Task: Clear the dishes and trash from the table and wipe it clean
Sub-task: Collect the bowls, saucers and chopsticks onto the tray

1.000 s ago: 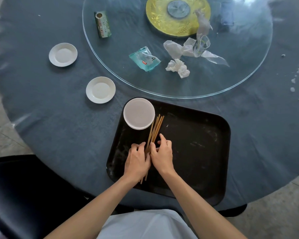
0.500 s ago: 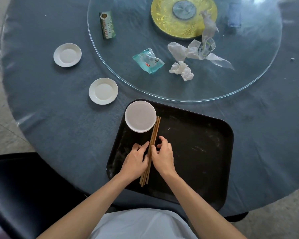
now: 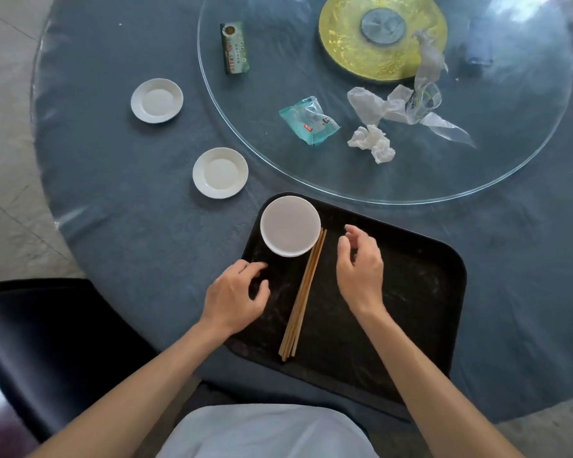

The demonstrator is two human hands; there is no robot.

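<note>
A black tray (image 3: 420, 299) lies on the blue-grey table in front of me. In it stand a white bowl (image 3: 290, 225) at the far left corner and a tidy bundle of wooden chopsticks (image 3: 303, 294) lying lengthwise. My left hand (image 3: 235, 297) hovers over the tray's left edge, fingers apart, holding nothing. My right hand (image 3: 361, 267) is lifted to the right of the chopsticks, fingers loosely curled and empty. Two small white saucers (image 3: 220, 172) (image 3: 157, 100) sit on the cloth to the left.
A glass turntable (image 3: 232, 114) with a yellow hub (image 3: 382, 34) carries a teal wet-wipe packet (image 3: 310, 120), a crumpled tissue (image 3: 372, 143), clear plastic wrap (image 3: 420, 104) and a green box (image 3: 234, 47). A black chair (image 3: 47, 342) stands at my left.
Both hands squared the chopsticks into a straight bundle, then let go and moved apart, the left one leftwards, the right one up and to the right. The view has shifted closer.
</note>
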